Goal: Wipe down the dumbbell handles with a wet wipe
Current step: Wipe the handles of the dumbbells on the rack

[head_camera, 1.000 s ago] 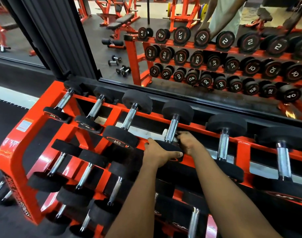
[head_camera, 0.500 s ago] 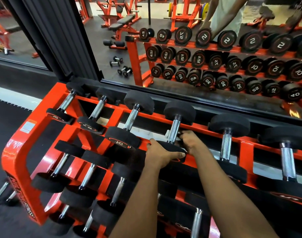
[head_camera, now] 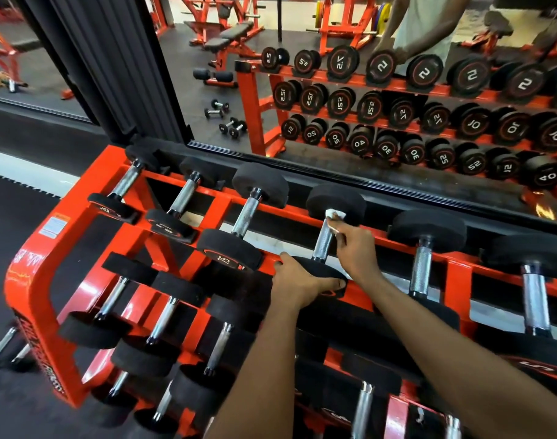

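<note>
While the orange rack (head_camera: 27, 280) fills most of the view and carries a row of weights side by side on its top tier below the mirror (head_camera: 201, 90), the work sits on the fourth dumbbell (head_camera: 337, 201) from the left, straight ahead of the person. Its long axis runs away from the body, not across it: the near head (head_camera: 315, 269) lies low at the front rail, the far head sits up by the mirror, and the knurled handle (head_camera: 321, 243) between them climbs away, leaning a little to the right. Any further stroke, I judge, has to travel along that line, back toward the body. The hands split the job. The left hand (head_camera: 297, 282) grips the near head, fingers curled over its rim, seemingly bracing it. The right hand (head_camera: 354, 248) is the nearer one to the steel, just right of the handle, its fingers pinching the wet wipe (head_camera: 334, 217) against the handle's upper end, right where it meets the far head. Most of the handle below the wipe shows bare. The next handle (head_camera: 421, 270) to the right lies parallel, well within that same hand's side.
</note>
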Available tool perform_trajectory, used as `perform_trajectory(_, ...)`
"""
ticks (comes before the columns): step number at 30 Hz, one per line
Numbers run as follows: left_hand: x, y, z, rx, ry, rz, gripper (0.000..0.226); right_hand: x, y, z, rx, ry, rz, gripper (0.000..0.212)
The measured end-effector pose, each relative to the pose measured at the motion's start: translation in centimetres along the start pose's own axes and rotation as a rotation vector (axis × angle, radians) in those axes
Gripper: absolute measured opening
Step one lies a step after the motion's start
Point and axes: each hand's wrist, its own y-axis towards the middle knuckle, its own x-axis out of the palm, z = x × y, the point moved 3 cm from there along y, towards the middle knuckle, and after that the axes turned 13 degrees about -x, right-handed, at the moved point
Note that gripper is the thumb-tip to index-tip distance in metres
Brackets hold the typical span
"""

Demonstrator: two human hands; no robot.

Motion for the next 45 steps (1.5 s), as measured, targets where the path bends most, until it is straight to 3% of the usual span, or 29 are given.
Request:
perform_trajectory(4, 0.1, 0.0, -0.1, 0.01, -0.031, -0.016, 0.127, -0.6, 1.1, -0.6, -0.209, -0.278, -0.186, 0.045)
perform_trajectory(9, 0.2, -0.1, 0.0, 0.008, -0.032, -0.013, 0.126, -0.6, 3.0, -2.4, -0.352, -0.642, -0.461, 0.02)
perform_trajectory(11, 0.2, -0.2, 0.0, -0.002, -0.028, -0.01, 0.13, 0.0, 4.3, -3.3, -0.403, -0.72, -0.608, 0.022)
perform_trajectory(14, 0.0, 0.0, -0.1, -0.012, -0.037, -0.012, 0.133, 1.4, 6.0, -5.1, -0.432, -0.823, -0.794, 0.027)
perform_trajectory(17, -0.1, 0.0, -0.1, -0.024, -0.041, -0.015, 0.134, 2.2, 6.5, -6.1, -0.393, -0.865, -0.823, 0.027)
perform_trajectory(23, -0.2, -0.2, 0.1, -0.007, -0.023, -0.022, 0.127, -0.6, 4.1, -3.7, -0.273, -0.617, -0.496, 0.019)
perform_trajectory(27, -0.1, -0.3, 0.1, -0.006, -0.009, -0.027, 0.126, -1.3, 2.0, -2.2, -0.184, -0.354, -0.266, 0.036)
perform_trajectory(31, -0.1, -0.3, 0.1, -0.004, -0.012, -0.031, 0.128, -1.1, 0.3, -0.5, 0.061, -0.078, -0.115, 0.037)
perform_trajectory(35, 0.0, -0.2, 0.0, -0.008, 0.007, -0.019, 0.139, -0.2, -1.7, 1.8, 0.45, 0.174, 0.004, 0.031)
perform_trajectory(39, -0.1, -0.4, 0.1, -0.012, 0.007, -0.014, 0.142, -0.5, -1.2, 1.1, 0.842, 0.368, 0.253, 0.025)
perform_trajectory(42, -0.1, -0.5, 0.2, -0.019, -0.002, -0.006, 0.142, 0.7, 1.5, 0.4, 0.952, 0.561, 0.367, 0.018)
perform_trajectory(45, -0.2, -0.4, 0.2, -0.026, 0.002, -0.002, 0.145, 1.4, 2.8, -0.2, 0.977, 0.573, 0.403, 0.017)
